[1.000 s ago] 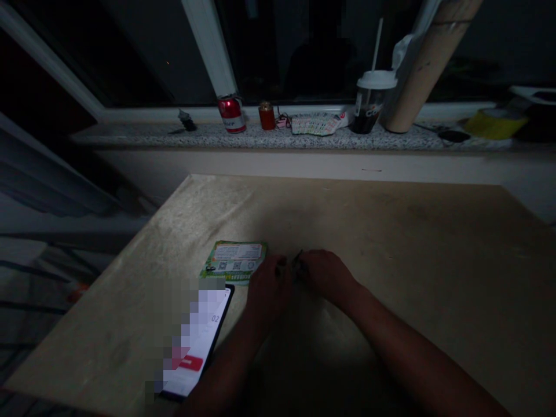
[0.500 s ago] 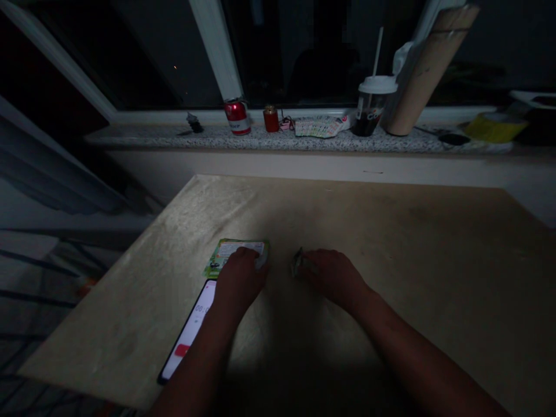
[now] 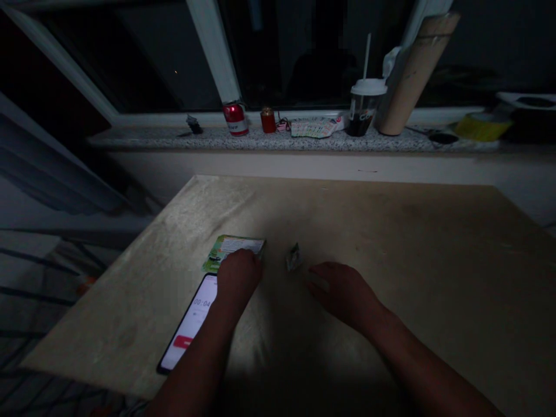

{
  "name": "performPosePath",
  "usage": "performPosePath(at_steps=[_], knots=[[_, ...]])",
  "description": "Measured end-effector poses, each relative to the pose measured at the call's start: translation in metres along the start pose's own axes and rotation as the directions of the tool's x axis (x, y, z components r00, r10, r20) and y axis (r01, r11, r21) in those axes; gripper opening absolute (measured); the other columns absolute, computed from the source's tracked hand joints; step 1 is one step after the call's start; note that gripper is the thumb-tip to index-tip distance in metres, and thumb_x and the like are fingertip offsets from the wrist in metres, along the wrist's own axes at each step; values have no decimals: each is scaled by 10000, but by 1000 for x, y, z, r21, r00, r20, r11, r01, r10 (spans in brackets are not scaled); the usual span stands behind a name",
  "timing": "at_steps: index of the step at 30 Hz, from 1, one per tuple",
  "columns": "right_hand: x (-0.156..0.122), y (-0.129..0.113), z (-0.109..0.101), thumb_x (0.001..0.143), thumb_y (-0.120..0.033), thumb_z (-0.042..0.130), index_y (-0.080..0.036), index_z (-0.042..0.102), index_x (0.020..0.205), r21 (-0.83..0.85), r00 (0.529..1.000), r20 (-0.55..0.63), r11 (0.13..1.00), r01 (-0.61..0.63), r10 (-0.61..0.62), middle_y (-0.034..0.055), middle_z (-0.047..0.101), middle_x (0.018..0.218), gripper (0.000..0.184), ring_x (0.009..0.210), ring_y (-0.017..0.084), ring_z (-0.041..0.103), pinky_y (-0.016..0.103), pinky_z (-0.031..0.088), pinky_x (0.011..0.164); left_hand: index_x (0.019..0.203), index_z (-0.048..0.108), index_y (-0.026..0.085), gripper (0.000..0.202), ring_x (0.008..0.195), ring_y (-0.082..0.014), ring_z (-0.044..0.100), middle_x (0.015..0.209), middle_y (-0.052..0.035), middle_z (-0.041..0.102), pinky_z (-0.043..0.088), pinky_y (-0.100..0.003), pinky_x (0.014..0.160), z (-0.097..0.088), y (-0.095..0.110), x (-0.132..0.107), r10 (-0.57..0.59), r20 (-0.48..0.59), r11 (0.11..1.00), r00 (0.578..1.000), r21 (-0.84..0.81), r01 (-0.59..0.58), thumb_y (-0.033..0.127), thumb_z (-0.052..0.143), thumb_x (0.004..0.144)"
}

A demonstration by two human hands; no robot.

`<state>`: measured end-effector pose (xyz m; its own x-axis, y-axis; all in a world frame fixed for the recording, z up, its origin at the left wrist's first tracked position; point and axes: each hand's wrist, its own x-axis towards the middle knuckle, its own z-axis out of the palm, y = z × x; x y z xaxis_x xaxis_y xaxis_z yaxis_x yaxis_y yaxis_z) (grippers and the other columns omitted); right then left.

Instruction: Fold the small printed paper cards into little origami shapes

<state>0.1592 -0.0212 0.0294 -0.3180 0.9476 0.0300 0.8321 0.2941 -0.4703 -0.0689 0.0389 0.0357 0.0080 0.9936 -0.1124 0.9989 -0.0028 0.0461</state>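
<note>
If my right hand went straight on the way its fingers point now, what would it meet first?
Most likely the small crumpled-looking object on the table, just past the fingers of your right hand. The hand's height is hard to judge, so it might pass over it.

Green-edged printed sheet [image 3: 225,249] lying flat — small crumpled scrap [image 3: 293,259] just beside it.

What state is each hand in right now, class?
Left hand: curled at the green printed card; whether it grips cannot be told.
Right hand: open, holding nothing, beside the small folded piece.
</note>
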Motion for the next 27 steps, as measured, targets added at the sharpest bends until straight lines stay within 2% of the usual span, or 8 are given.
performPosePath(at_steps=[7, 12, 14, 16, 18, 21, 24, 27], knots=[[-28, 5, 5, 917, -270, 606, -174, 748, 1099, 100, 1000, -11, 995, 1, 0, 147, 771, 1099, 250, 989, 346, 736, 511, 587, 858, 812, 795, 169, 281, 843, -301, 740, 841, -113, 793, 510, -357, 757, -6, -7, -7, -38, -71, 979, 997, -203, 23, 348, 589, 878], [-42, 8, 14, 931, -314, 602, -174, 734, 1097, 239, 997, -72, 971, 2, 16, 125, 782, 1062, 255, 961, 299, 749, 465, 598, 864, 913, 770, 205, 257, 859, -214, 745, 942, -42, 799, 526, -302, 781, -28, -5, -32, -108, -227, 921, 968, -389, 11, 377, 580, 922], [-44, 9, 16, 958, -353, 578, -181, 695, 1170, 288, 993, -111, 957, -13, 47, 113, 780, 1092, 297, 975, 258, 750, 416, 602, 877, 892, 753, 209, 215, 858, -205, 741, 941, -33, 792, 536, -300, 795, -37, 7, -51, -158, -387, 838, 908, -539, -84, 387, 633, 898], [-46, 9, 15, 971, -392, 570, -188, 624, 1275, 401, 983, -159, 916, -25, 97, 115, 761, 1157, 370, 1014, 235, 741, 391, 599, 897, 871, 737, 228, 134, 833, -196, 733, 907, -9, 784, 545, -305, 797, -42, 26, -71, -113, -516, 720, 849, -632, -288, 354, 693, 860], [-46, 10, 12, 952, -413, 617, -219, 574, 1324, 680, 965, -202, 733, 17, 165, 115, 719, 1256, 421, 1079, 231, 720, 379, 593, 916, 865, 712, 228, 60, 791, -172, 720, 865, 3, 771, 550, -289, 774, -41, 48, -86, 64, -535, 591, 842, -660, -464, 283, 688, 864], [-45, 13, 4, 948, -421, 644, -303, 598, 1294, 893, 952, -248, 422, 153, 178, 57, 709, 1291, 369, 1138, 212, 697, 356, 566, 965, 932, 686, 215, 69, 846, -164, 715, 911, -9, 762, 545, -290, 793, -31, 78, -94, 336, -444, 419, 831, -719, -554, 243, 628, 909], [-45, 21, 2, 918, -390, 704, -302, 648, 1243, 951, 963, -222, 252, 179, 156, 49, 732, 1248, 341, 1137, 221, 696, 358, 543, 993, 988, 671, 193, 120, 894, -189, 707, 952, -41, 751, 541, -328, 816, -17, 95, -88, 437, -342, 370, 832, -775, -512, 266, 589, 937], [-45, 29, 8, 909, -366, 724, -282, 665, 1225, 973, 960, -197, 161, 167, 199, 60, 753, 1200, 332, 1071, 225, 721, 353, 564, 943, 982, 646, 187, 123, 816, -182, 679, 900, -40, 723, 527, -318, 748, -9, 99, -81, 480, -300, 357, 824, -791, -496, 282, 584, 934]])
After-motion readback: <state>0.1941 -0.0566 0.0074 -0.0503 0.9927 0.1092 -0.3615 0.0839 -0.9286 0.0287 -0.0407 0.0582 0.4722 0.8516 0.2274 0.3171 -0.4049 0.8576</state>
